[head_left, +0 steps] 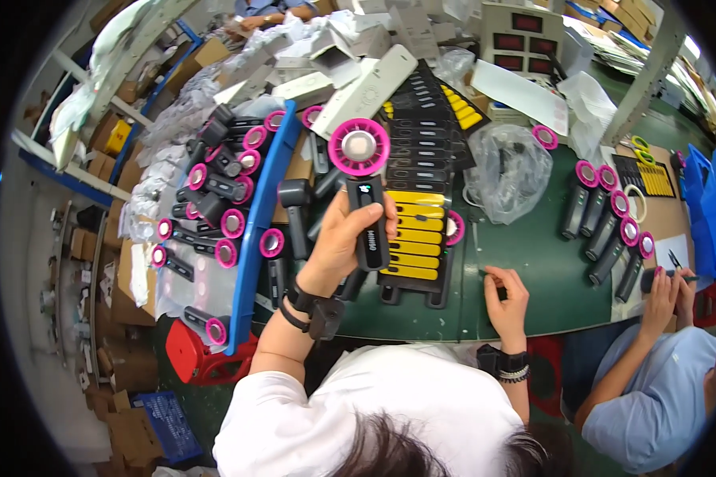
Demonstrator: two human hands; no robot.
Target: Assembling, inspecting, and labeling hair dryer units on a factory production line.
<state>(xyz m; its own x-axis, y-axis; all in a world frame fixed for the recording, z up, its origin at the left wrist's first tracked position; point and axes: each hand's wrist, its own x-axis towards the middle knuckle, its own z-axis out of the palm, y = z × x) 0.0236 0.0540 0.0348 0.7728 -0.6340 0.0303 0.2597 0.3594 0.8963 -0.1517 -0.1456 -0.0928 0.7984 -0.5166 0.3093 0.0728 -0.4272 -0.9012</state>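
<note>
One pink-ringed device (364,191), gripped by the left hand (344,230) at 12 o'clock, appears under inspection, next requiring steady handling; right hand (507,300) half-curled at 4 o'clock, contents unclear.

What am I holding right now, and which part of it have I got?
Your left hand grips a pink-ringed handheld device by its dark handle. Whether your right hand holds anything cannot be told.

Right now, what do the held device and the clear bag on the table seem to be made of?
Device in the left hand: probably rigid plastic; its dark handle looks smooth, its pink ring evenly coloured. Clear bag: likely thin plastic film, being transparent, shiny and crumpled.
</note>
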